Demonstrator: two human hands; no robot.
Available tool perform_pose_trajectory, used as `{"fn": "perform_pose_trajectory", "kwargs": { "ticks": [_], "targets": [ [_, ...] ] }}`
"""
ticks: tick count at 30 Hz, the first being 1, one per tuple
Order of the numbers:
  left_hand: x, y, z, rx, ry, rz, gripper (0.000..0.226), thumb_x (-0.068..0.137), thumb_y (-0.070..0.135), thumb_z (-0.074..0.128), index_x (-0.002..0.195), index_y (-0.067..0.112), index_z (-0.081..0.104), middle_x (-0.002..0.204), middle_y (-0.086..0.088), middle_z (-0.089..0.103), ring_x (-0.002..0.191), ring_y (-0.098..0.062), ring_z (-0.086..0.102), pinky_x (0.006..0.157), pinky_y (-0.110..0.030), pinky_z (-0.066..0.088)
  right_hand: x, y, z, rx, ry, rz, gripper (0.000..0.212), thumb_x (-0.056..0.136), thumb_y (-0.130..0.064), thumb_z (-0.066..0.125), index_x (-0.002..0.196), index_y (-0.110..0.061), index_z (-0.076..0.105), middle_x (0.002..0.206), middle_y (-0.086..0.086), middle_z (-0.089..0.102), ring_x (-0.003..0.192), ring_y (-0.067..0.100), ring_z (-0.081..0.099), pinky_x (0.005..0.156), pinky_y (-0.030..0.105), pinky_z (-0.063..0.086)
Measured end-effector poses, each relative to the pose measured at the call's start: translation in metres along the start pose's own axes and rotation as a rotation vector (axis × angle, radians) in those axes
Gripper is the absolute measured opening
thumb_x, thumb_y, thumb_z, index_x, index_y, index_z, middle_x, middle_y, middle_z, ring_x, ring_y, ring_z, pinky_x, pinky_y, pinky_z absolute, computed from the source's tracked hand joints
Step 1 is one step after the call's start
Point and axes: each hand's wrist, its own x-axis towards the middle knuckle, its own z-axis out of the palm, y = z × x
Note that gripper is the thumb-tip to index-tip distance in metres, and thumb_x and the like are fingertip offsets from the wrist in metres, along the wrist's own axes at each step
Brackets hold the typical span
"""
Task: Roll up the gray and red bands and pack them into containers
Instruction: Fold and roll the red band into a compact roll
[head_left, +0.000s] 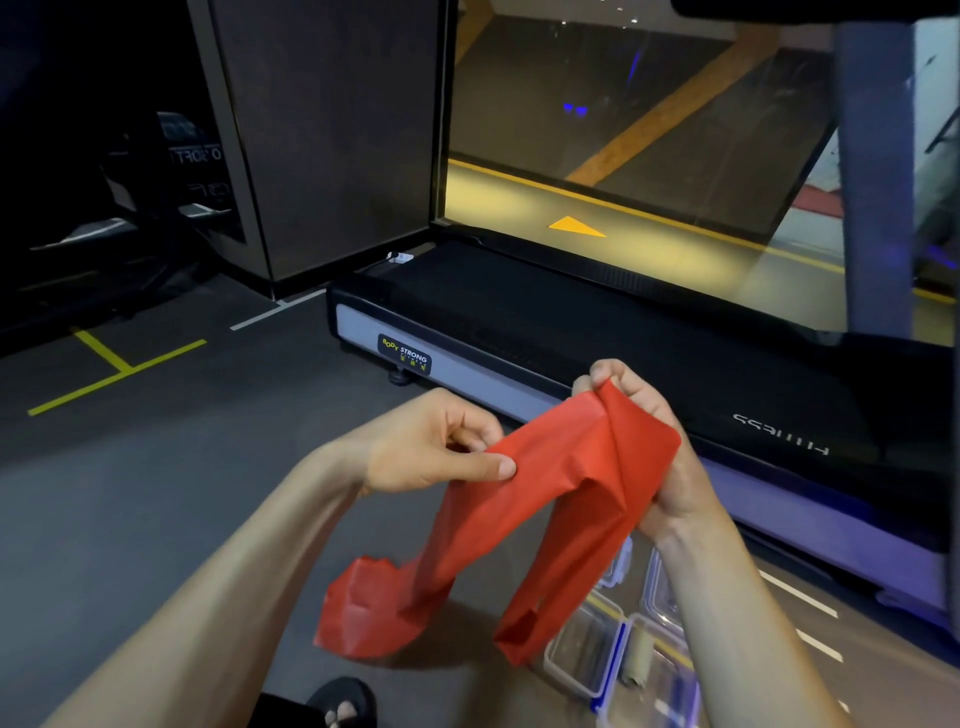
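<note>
I hold the red band (550, 499) up in front of me with both hands. My left hand (436, 441) pinches its left edge between thumb and fingers. My right hand (660, 447) grips the folded top of the band, which drapes over the palm. Two red lengths hang down, and the left one ends crumpled on the floor. Below my right forearm lie clear plastic containers (582, 649) with blue clips. A rolled gray band (638, 657) lies inside one of them (670, 680).
A black treadmill (597, 332) runs from centre to right, close behind my hands, with a gray upright post (878, 166) at the right. Dark gym floor (156, 493) with yellow and white tape lines spreads left. A sandalled foot (340, 704) shows at the bottom edge.
</note>
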Motion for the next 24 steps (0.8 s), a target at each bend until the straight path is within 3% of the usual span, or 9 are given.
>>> {"fn": "perform_pose_trajectory", "kwargs": {
  "ticks": [2,6,8,13,18,19,22,24],
  "targets": [
    [0.001,-0.001,0.001,-0.014,-0.006,-0.007,0.018,0.091,0.02,0.076,0.084,0.004,0.072,0.081,-0.017,0.07,0.077,-0.019,0.058,0.076,-0.034,0.045,0.0,0.0,0.0,-0.005,-0.01,0.016,0.026,0.104,-0.008,0.045,0.088,-0.019,0.062,0.076,-0.003,0.059,0.058,0.008,0.055,0.054,0.022,0.051],
    [0.001,0.0,0.003,-0.025,-0.028,0.005,0.014,0.091,0.014,0.075,0.083,0.005,0.07,0.081,-0.006,0.068,0.078,-0.014,0.059,0.077,-0.023,0.048,-0.001,0.0,-0.003,-0.014,-0.067,0.018,0.01,0.098,-0.019,0.058,0.09,-0.02,0.063,0.078,-0.003,0.058,0.061,0.008,0.057,0.057,0.024,0.053],
    [0.002,0.0,0.002,-0.02,-0.022,-0.004,0.013,0.091,0.014,0.075,0.084,0.005,0.07,0.081,-0.006,0.068,0.078,-0.013,0.06,0.077,-0.022,0.049,-0.001,0.0,-0.005,-0.025,-0.069,0.023,0.019,0.103,-0.013,0.052,0.09,-0.021,0.064,0.078,-0.002,0.058,0.061,0.009,0.056,0.058,0.024,0.052],
    [-0.001,0.002,0.003,-0.033,-0.015,-0.04,0.012,0.091,0.017,0.074,0.087,0.006,0.075,0.08,-0.011,0.074,0.076,-0.011,0.063,0.075,-0.021,0.049,-0.002,0.0,-0.007,-0.02,-0.044,0.03,0.035,0.107,-0.004,0.04,0.088,-0.021,0.065,0.076,-0.002,0.058,0.059,0.009,0.056,0.056,0.023,0.052],
    [0.0,-0.001,0.001,-0.056,-0.03,-0.056,0.018,0.09,0.028,0.077,0.087,0.01,0.076,0.085,-0.031,0.071,0.078,-0.021,0.056,0.078,-0.034,0.044,-0.003,0.0,-0.008,-0.024,-0.042,0.015,0.023,0.103,-0.012,0.048,0.088,-0.019,0.064,0.076,-0.001,0.059,0.06,0.009,0.057,0.056,0.023,0.052],
    [-0.001,0.001,0.0,-0.071,-0.038,-0.059,0.016,0.091,0.026,0.076,0.086,0.011,0.076,0.081,-0.027,0.071,0.077,-0.019,0.057,0.077,-0.032,0.045,-0.003,-0.001,-0.009,-0.024,-0.043,0.015,0.021,0.103,-0.014,0.049,0.089,-0.019,0.064,0.076,-0.001,0.059,0.06,0.009,0.056,0.056,0.023,0.052],
    [-0.006,0.006,-0.005,-0.203,-0.092,-0.048,0.02,0.092,0.018,0.069,0.074,0.023,0.074,0.066,0.007,0.065,0.063,-0.001,0.055,0.067,-0.015,0.044,-0.004,-0.001,-0.018,-0.08,-0.021,0.023,0.013,0.101,-0.018,0.056,0.09,-0.017,0.063,0.077,0.001,0.059,0.06,0.01,0.056,0.055,0.021,0.051],
    [-0.01,0.007,-0.009,-0.371,-0.117,-0.018,0.019,0.088,0.031,0.076,0.075,0.022,0.066,0.067,0.003,0.056,0.06,-0.008,0.049,0.06,-0.022,0.038,-0.004,0.003,-0.021,-0.157,-0.03,0.03,0.008,0.095,-0.023,0.066,0.09,-0.016,0.065,0.078,0.002,0.062,0.059,0.008,0.057,0.055,0.019,0.049]
  ]
}}
